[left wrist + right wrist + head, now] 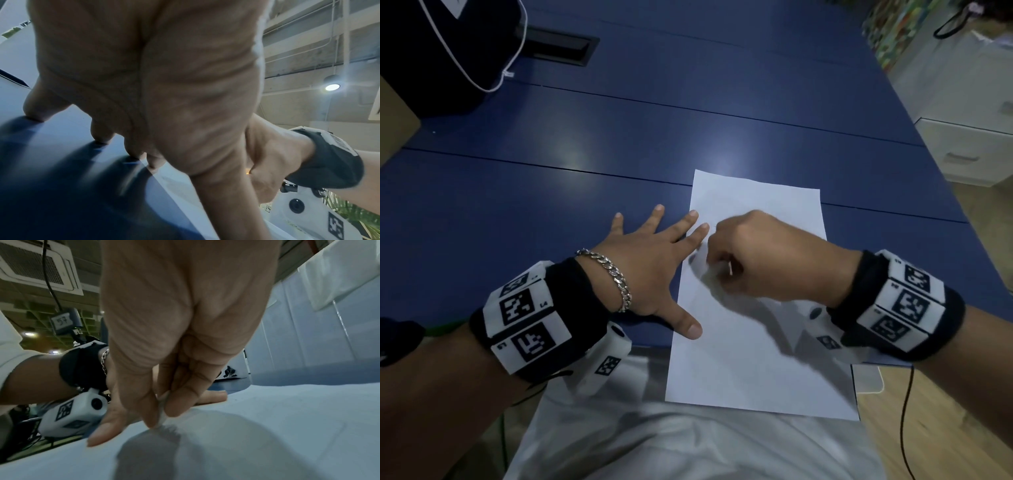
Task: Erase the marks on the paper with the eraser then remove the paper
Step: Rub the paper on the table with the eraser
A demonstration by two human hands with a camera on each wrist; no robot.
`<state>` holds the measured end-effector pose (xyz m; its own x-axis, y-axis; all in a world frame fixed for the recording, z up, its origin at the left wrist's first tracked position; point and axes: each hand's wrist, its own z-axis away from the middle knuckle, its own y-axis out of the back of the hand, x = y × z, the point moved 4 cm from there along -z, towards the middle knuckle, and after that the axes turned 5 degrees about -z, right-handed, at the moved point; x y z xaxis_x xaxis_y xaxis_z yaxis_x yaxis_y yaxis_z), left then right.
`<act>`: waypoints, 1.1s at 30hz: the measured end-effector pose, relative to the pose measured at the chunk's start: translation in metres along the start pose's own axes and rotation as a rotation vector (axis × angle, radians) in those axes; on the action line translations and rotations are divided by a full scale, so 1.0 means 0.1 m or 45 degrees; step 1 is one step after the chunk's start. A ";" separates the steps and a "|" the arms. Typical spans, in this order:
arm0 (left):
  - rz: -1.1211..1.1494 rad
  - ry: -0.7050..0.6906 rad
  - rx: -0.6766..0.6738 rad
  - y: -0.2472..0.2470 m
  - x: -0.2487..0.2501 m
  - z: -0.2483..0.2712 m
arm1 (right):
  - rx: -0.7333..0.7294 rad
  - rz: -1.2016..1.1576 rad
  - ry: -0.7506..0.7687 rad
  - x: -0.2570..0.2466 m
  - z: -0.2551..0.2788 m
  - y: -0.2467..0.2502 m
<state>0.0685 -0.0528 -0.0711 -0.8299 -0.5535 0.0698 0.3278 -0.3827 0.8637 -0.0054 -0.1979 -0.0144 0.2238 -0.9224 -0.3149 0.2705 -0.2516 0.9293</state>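
A white sheet of paper (753,342) lies on the blue table (551,192), its near end hanging over the table's front edge. My left hand (654,260) lies flat with spread fingers, thumb and two fingertips pressing the paper's left edge (174,183). My right hand (756,260) is curled over the middle of the sheet and pinches a small white eraser (162,415) between thumb and fingers, its tip down on the paper (267,426). A smudged grey mark (170,429) shows just under the eraser. In the head view the eraser is hidden by the hand.
A dark bag (445,51) with a white cord sits at the table's far left, beside a black cable hatch (558,46). White drawers (969,150) stand to the right of the table. A black cable (904,411) hangs near the right front corner.
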 end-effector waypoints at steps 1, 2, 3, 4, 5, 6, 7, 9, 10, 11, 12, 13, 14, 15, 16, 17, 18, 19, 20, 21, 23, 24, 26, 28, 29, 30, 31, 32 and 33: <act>-0.002 0.001 -0.004 0.00 0.00 0.00 | -0.068 -0.024 0.036 -0.07 0.04 -0.04; -0.004 0.001 -0.008 0.00 0.00 0.01 | -0.136 -0.037 0.049 -0.11 0.06 -0.07; -0.008 0.002 -0.014 0.00 0.01 0.01 | -0.174 -0.039 0.039 -0.10 0.05 -0.07; -0.013 0.003 -0.021 0.00 0.01 0.01 | -0.165 -0.030 0.012 -0.04 0.01 -0.03; -0.016 0.005 -0.026 0.01 0.02 0.01 | -0.121 -0.006 -0.022 0.03 -0.04 0.01; -0.015 0.007 -0.029 0.01 0.02 0.00 | -0.065 0.021 -0.053 0.10 -0.09 0.06; -0.012 0.008 -0.031 0.01 0.02 0.00 | -0.018 0.042 -0.080 0.15 -0.11 0.10; -0.011 0.006 -0.029 0.01 0.02 0.00 | 0.029 0.067 -0.075 0.12 -0.10 0.09; -0.013 0.004 -0.027 0.01 0.02 0.00 | 0.019 0.062 -0.040 0.05 -0.06 0.05; -0.011 0.006 -0.026 0.00 0.02 0.00 | -0.018 0.045 0.010 -0.04 -0.01 0.00; -0.009 0.009 -0.026 0.00 0.02 0.00 | -0.078 0.031 0.059 -0.13 0.04 -0.04; -0.006 0.011 -0.025 0.00 0.02 0.01 | -0.146 0.031 0.094 -0.18 0.08 -0.07; -0.004 0.013 -0.026 0.00 0.02 0.01 | -0.203 0.036 0.099 -0.19 0.08 -0.08; -0.003 0.013 -0.029 0.00 0.03 0.01 | -0.222 0.036 0.086 -0.15 0.06 -0.06; -0.005 0.013 -0.031 0.00 0.03 0.01 | -0.202 0.033 0.053 -0.08 0.02 -0.02; -0.010 0.014 -0.031 0.00 0.03 0.01 | -0.152 0.033 0.020 -0.01 -0.01 0.03; -0.012 0.013 -0.031 0.00 0.02 0.01 | -0.092 0.044 -0.006 0.04 -0.04 0.07; -0.011 0.012 -0.031 0.00 0.02 0.01 | -0.040 0.061 -0.020 0.06 -0.05 0.08; -0.007 0.010 -0.027 0.00 0.02 0.01 | -0.009 0.073 -0.015 0.05 -0.04 0.07; -0.005 0.010 -0.026 0.01 0.02 0.01 | -0.008 0.068 0.007 -0.01 -0.01 0.04; -0.005 0.009 -0.030 0.01 0.02 0.02 | -0.092 0.013 0.089 -0.17 0.09 -0.06; -0.003 0.008 -0.031 0.01 0.02 0.02 | -0.157 0.000 0.121 -0.23 0.13 -0.11; 0.005 0.009 -0.030 0.01 0.02 0.02 | -0.239 0.011 0.148 -0.25 0.12 -0.11; 0.001 0.004 -0.023 0.01 0.02 0.01 | -0.201 0.023 0.084 -0.13 0.02 -0.03; 0.000 0.002 -0.022 0.01 0.02 0.01 | -0.150 0.028 0.044 -0.06 -0.02 0.02; 0.003 0.002 -0.024 0.00 0.02 0.00 | -0.092 0.037 0.021 -0.03 -0.03 0.05; 0.006 0.003 -0.026 0.00 0.02 0.00 | -0.047 0.036 0.019 -0.02 -0.03 0.05; 0.008 0.006 -0.028 0.00 0.01 0.01 | -0.032 0.032 0.030 -0.05 0.00 0.02; 0.012 0.010 -0.031 0.00 0.01 0.01 | -0.045 0.028 0.050 -0.10 0.04 -0.03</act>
<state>0.0670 -0.0531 -0.0703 -0.8235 -0.5625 0.0737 0.3463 -0.3955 0.8507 -0.0126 -0.1890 -0.0127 0.2669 -0.9151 -0.3023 0.2977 -0.2201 0.9289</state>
